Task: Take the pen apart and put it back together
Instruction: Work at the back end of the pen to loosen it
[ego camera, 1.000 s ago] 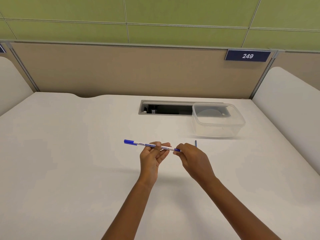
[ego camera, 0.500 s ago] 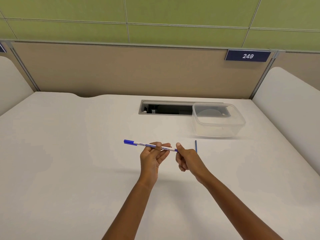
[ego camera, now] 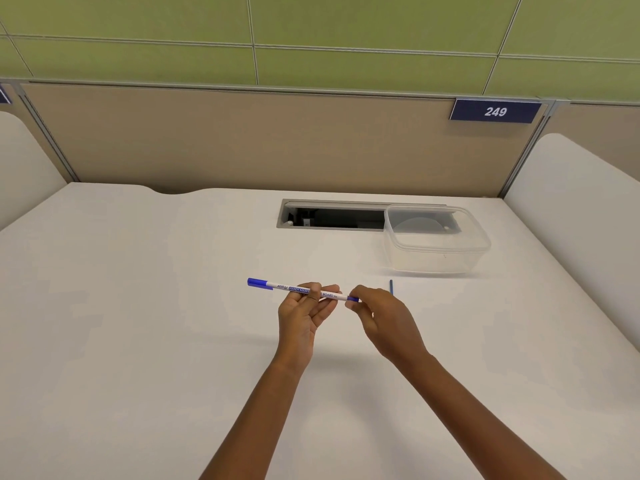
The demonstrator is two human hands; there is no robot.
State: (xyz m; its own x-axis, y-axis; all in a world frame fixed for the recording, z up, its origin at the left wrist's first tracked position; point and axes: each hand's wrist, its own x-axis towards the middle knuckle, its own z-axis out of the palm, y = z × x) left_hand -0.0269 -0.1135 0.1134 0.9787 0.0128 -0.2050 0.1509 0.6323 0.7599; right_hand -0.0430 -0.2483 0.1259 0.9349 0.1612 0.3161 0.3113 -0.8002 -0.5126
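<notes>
Head view: left hand [ego camera: 304, 311] pinches the pen [ego camera: 301, 290] mid-barrel, held level above the desk [ego camera: 138, 306]. Right hand [ego camera: 379, 315], off the blue end piece half a second ago, is back with fingertips closed on it. Thin blue rod [ego camera: 391, 287] lies just beside. Judged: end piece being worked loose or seated; cannot tell which.

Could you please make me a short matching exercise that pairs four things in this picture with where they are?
Things:
1. pen
2. clear container
3. thin blue rod
4. sign 249

Places:
A. lying on the table just beyond the right hand
B. on the partition, upper right
C. held in the left hand, right fingers at its end
D. on the table by the open cable slot

Pairs: 1-C, 2-D, 3-A, 4-B
</notes>
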